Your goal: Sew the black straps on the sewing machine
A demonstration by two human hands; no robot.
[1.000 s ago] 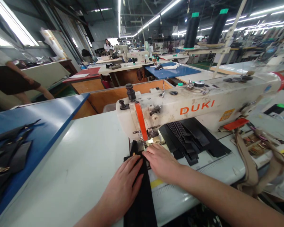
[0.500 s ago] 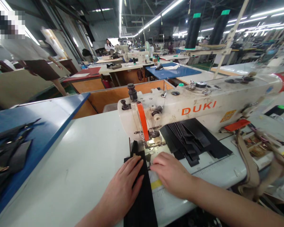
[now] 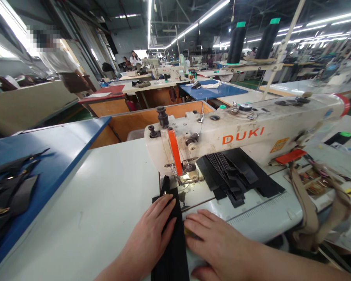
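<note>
Black strip (image 3: 174,246) noted lying lengthwise on the pale tabletop (image 3: 105,203), at the front left of the sewing machine (image 3: 242,134), its far end near the needle area. Left hand (image 3: 149,238) rests on the strip, fingers (image 3: 163,201) extended over it and released, pressing rather than clenched. Right hand (image 3: 219,246) sits just right of the strip, fingers slightly bent, thumb apart, released; contact with the strip's edge cannot be confirmed from this angle. Black pieces (image 3: 232,175) are fanned beneath the machine's arm.
</note>
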